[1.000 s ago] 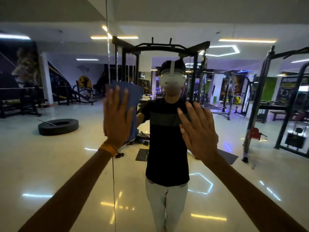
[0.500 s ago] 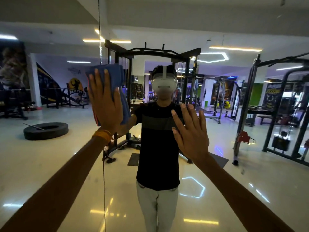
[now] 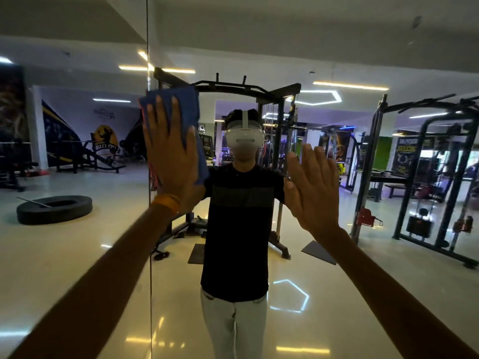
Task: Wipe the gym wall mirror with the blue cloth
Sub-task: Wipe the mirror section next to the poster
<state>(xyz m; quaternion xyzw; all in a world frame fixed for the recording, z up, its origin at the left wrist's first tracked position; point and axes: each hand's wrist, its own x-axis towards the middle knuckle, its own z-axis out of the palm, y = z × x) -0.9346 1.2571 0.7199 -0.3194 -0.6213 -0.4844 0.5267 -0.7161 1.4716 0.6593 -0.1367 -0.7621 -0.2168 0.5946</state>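
Note:
The wall mirror point(image 3: 363, 255) fills the view and reflects the gym and a person in a dark shirt. A vertical seam between mirror panels point(image 3: 149, 268) runs down the left of centre. My left hand point(image 3: 171, 156) lies flat with fingers spread, pressing the blue cloth point(image 3: 190, 102) against the glass just right of the seam, at head height. An orange band circles that wrist. My right hand point(image 3: 313, 185) rests flat and open on the mirror to the right, holding nothing.
Everything else is reflection: a black cable rack point(image 3: 274, 104) behind the person, a large tyre point(image 3: 54, 209) on the glossy floor at left, more black machines point(image 3: 435, 177) at right, lit ceiling strips above.
My left hand has carried the cloth upward and then slightly right along the glass near the seam. My right hand has stayed flat on the mirror.

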